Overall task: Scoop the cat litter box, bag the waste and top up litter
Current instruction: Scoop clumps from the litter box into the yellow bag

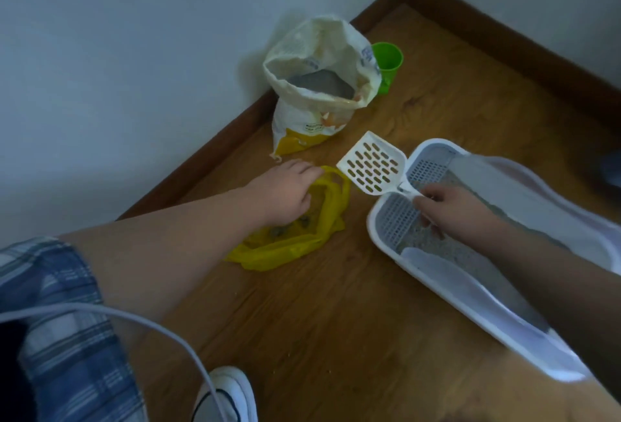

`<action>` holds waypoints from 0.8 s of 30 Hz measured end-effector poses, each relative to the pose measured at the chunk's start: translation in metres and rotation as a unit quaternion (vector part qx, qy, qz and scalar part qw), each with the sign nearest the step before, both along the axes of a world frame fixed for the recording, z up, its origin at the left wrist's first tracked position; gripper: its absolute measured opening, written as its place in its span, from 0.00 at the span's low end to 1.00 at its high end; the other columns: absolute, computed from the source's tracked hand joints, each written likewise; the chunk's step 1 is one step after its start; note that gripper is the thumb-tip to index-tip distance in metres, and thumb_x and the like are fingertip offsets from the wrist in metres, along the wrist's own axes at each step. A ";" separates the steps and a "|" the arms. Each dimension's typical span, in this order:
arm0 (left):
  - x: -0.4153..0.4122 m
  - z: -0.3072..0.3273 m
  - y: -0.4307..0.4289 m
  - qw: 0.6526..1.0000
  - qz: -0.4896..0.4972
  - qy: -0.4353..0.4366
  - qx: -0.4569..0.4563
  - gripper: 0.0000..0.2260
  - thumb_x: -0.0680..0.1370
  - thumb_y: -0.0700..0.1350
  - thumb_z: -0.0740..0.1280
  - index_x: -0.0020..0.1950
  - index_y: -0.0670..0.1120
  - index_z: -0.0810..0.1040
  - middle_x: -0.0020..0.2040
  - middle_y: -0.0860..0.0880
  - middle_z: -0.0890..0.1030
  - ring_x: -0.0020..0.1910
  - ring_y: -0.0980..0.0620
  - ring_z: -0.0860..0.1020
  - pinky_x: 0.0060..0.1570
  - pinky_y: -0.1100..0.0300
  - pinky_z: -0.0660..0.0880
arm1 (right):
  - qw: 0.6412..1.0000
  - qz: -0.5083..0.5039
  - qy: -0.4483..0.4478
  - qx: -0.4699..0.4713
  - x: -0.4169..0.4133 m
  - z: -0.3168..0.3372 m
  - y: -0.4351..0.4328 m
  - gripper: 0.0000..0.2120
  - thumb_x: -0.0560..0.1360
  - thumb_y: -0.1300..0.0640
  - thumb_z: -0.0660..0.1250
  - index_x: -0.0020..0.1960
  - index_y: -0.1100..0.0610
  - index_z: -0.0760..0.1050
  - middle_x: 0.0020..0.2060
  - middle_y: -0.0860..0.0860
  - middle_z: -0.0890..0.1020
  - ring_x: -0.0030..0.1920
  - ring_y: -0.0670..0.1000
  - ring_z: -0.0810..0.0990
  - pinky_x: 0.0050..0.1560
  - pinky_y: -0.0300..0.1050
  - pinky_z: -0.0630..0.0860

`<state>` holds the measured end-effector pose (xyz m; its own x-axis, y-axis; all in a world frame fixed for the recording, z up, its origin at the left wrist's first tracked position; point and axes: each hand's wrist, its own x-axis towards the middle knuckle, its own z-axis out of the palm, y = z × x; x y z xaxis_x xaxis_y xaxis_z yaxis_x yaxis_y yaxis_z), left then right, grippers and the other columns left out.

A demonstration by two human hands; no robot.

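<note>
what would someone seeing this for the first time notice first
The white slotted scoop stands out mid-frame, held by its handle in the right hand between the litter box and the yellow bag. The left hand holds that bag's mouth open on the wooden floor, dark clumps inside. Behind, an open litter sack stands by the wall with a green cup beside it.

The litter sack point(319, 85) stands by the wall point(134, 52), a cup point(389, 62) just behind it on the right. Before it lies the waste bag point(285, 250), perhaps holding clumps point(304, 220). The litter box point(373, 230) sits to the right, the scoop point(373, 166) between them.
</note>
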<state>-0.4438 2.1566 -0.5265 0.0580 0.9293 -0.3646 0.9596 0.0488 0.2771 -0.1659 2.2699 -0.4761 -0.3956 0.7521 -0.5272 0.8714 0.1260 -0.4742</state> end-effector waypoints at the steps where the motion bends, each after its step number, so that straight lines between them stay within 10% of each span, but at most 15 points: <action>1: 0.014 0.002 0.010 1.000 -0.017 -0.001 0.006 0.27 0.82 0.47 0.59 0.80 0.47 0.57 0.79 0.45 0.60 0.79 0.45 0.57 0.76 0.50 0.57 | 1.000 -0.011 -0.002 0.002 0.013 0.005 0.004 0.15 0.81 0.48 0.63 0.40 0.54 0.77 0.32 0.52 0.83 0.28 0.51 0.79 0.34 0.44 0.74; 13: 0.152 -0.014 0.088 0.994 -0.109 -0.001 0.019 0.27 0.83 0.50 0.59 0.80 0.47 0.57 0.80 0.45 0.57 0.80 0.44 0.53 0.77 0.47 0.58 | 0.982 -0.076 -0.159 -0.061 0.194 0.045 0.038 0.21 0.79 0.42 0.64 0.41 0.60 0.77 0.27 0.54 0.81 0.23 0.51 0.75 0.24 0.39 0.70; 24: 0.195 -0.042 0.108 0.994 -0.088 0.057 0.007 0.30 0.83 0.55 0.56 0.82 0.50 0.48 0.83 0.47 0.47 0.81 0.46 0.45 0.78 0.41 0.48 | 0.931 -0.013 -0.364 -0.030 0.256 0.033 0.051 0.24 0.80 0.43 0.63 0.32 0.59 0.75 0.17 0.48 0.77 0.19 0.45 0.76 0.38 0.42 0.81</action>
<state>-0.2486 2.2643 -0.5685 0.1782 0.9138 -0.3649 0.9784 -0.1250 0.1648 0.0896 2.3211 -0.4434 0.1002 0.7172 -0.6896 0.9670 0.0931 0.2373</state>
